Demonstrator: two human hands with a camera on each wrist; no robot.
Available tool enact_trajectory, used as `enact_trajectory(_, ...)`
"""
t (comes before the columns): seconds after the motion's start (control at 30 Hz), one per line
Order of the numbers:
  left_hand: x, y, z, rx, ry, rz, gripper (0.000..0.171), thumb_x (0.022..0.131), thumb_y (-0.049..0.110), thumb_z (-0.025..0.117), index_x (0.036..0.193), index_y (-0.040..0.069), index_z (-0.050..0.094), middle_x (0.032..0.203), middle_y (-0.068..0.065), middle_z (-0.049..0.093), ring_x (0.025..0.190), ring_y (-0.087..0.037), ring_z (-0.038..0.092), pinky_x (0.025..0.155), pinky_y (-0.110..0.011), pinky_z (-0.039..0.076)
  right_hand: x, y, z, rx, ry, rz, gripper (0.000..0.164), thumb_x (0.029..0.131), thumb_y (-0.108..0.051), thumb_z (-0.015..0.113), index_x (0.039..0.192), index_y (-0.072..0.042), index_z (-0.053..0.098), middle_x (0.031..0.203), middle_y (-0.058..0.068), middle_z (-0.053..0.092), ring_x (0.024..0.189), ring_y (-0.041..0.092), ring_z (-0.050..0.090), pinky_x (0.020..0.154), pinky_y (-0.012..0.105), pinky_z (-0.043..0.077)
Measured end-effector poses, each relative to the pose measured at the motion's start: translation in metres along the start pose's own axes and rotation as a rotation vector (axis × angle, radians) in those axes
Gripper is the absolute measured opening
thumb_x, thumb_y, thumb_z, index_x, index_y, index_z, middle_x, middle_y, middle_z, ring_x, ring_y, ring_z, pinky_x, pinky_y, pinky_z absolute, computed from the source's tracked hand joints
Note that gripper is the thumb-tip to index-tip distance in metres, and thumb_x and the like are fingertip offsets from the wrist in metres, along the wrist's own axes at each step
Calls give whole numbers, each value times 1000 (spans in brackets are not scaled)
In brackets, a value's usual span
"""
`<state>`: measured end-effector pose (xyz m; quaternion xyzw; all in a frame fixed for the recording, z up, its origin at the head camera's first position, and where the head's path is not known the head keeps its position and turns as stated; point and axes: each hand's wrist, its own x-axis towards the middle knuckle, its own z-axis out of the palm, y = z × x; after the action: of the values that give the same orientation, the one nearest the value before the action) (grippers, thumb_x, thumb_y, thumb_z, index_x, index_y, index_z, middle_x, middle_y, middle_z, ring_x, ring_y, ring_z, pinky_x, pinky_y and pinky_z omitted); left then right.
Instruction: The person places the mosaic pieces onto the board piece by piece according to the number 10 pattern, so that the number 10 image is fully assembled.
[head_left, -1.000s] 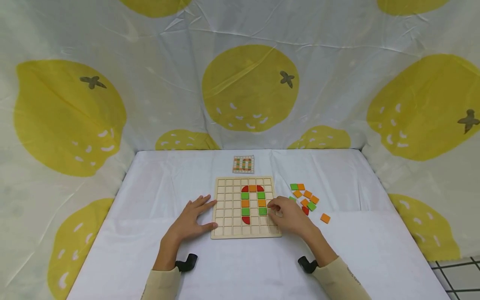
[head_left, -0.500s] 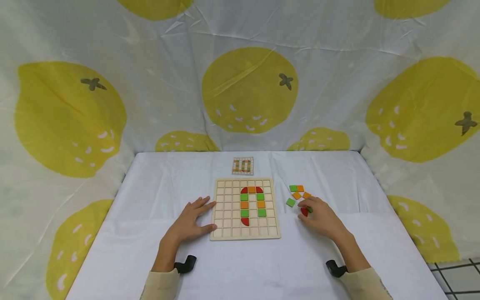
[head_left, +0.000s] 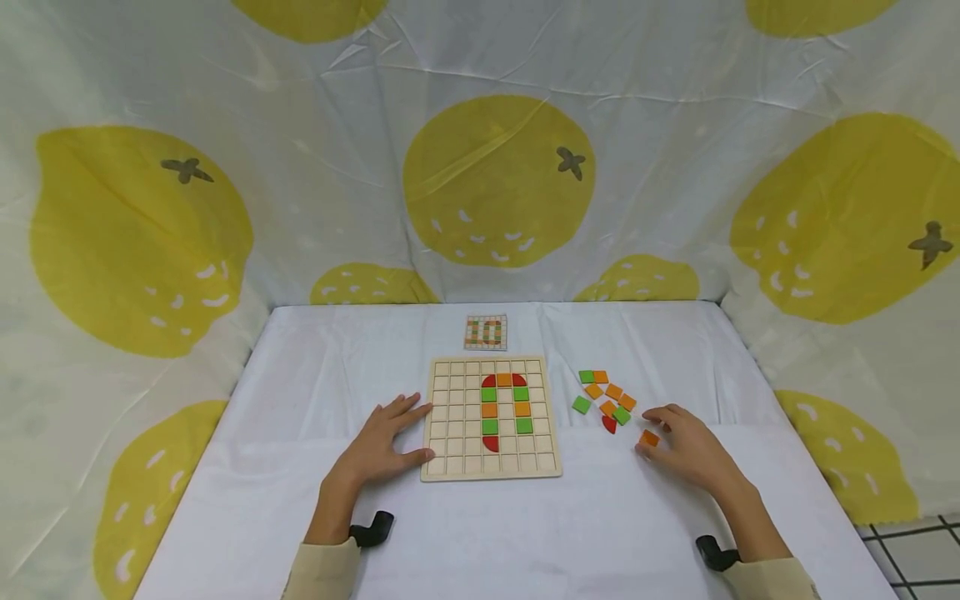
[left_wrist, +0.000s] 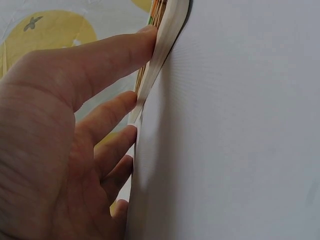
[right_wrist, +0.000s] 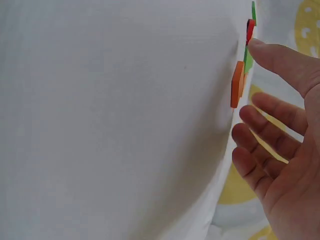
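Note:
A square wooden grid board (head_left: 453, 427) lies on the white cloth, bearing red rounded pieces and green and orange square tiles that form an arch shape. My left hand (head_left: 381, 444) touches the board's left edge with thumb and fingertips spread, as the left wrist view (left_wrist: 65, 135) also shows. At the right, my right hand (head_left: 690, 450) hovers low around a single orange square tile (head_left: 649, 437). Its thumb and fingers are apart on either side of that tile; in the right wrist view the orange tile (right_wrist: 235, 87) shows in the gap, apparently untouched.
Several loose green and orange tiles (head_left: 613, 392) and a red rounded piece (head_left: 609, 425) lie between the board and my right hand. Behind the board is a small pattern card (head_left: 486, 332). A lemon-print cloth (head_left: 498, 179) walls the back and sides.
My right hand has moved from the board's right side, over the loose tiles, to the separate orange tile farther right. The left hand has stayed at the board's edge.

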<state>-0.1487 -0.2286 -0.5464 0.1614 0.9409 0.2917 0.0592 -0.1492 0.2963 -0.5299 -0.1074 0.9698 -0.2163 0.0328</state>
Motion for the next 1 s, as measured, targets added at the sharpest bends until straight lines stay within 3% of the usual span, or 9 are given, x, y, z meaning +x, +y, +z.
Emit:
enact_trajectory(0.3,0,1,-1,4,2,-7,79,84,54,78,153,22,53,165,-8,41,157,-37,28,127,-64,15,-6,12,1,26,-17,-16,31,85,-25,84,111,-9,74,102,-2,68,91,14,60,80,34,56)
enact_trajectory(0.57,-1,1,0,-8,12,13,79,84,51,79,152,20,54,164,-10,41,156,-38,29,126,-66,16,-3,10,4,61,-42,16,25,86,-21,83,105,-7,75,94,-3,67,84,13,57,72,25,53)
enact_trajectory(0.8,0,0,0,-14,13,18,78,84,51,79,152,21,54,164,-10,41,156,-38,29,126,-66,15,0,4,5,39,-5,-2,20,87,-19,81,102,-9,74,93,-2,65,84,14,55,73,28,53)
enact_trajectory(1.0,0,0,1,-8,12,13,78,84,51,78,152,22,54,164,-10,41,156,-38,29,126,-66,16,9,-15,6,57,41,-56,19,86,-18,81,102,-11,73,96,-3,66,86,14,59,74,30,55)
